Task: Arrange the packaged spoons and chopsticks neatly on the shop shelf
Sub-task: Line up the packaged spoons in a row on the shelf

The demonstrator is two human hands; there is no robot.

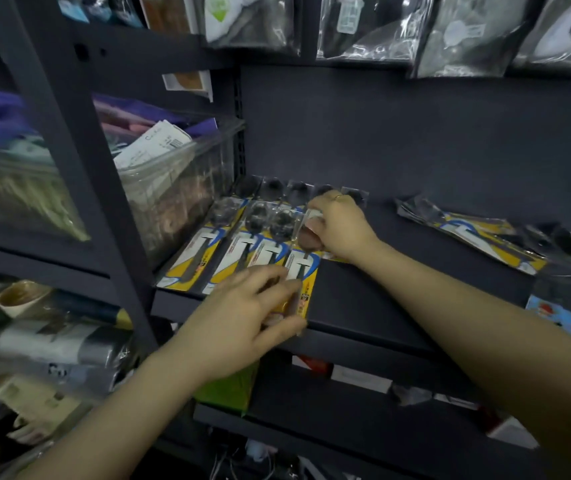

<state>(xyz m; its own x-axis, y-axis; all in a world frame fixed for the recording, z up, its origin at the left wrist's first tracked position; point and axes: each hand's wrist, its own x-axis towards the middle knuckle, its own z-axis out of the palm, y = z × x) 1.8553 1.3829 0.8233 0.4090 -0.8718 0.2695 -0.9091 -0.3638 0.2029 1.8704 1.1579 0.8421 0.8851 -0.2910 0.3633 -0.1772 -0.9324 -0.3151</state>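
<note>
Both hands — left hand, right hand — pinch one blurred spoon pack; fingers hide its ends.

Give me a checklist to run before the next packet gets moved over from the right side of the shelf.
1. Row of yellow-backed spoon packets lying side by side at the shelf's left: ok.
2. Rightmost packet held at both ends, by left hand near and right hand far: ok.
3. That packet square with its neighbours: cannot tell, hands cover it.
4. Bare dark shelf beside the row: ok.
5. Loose yellow packets on the right lie askew: not ok.
</note>
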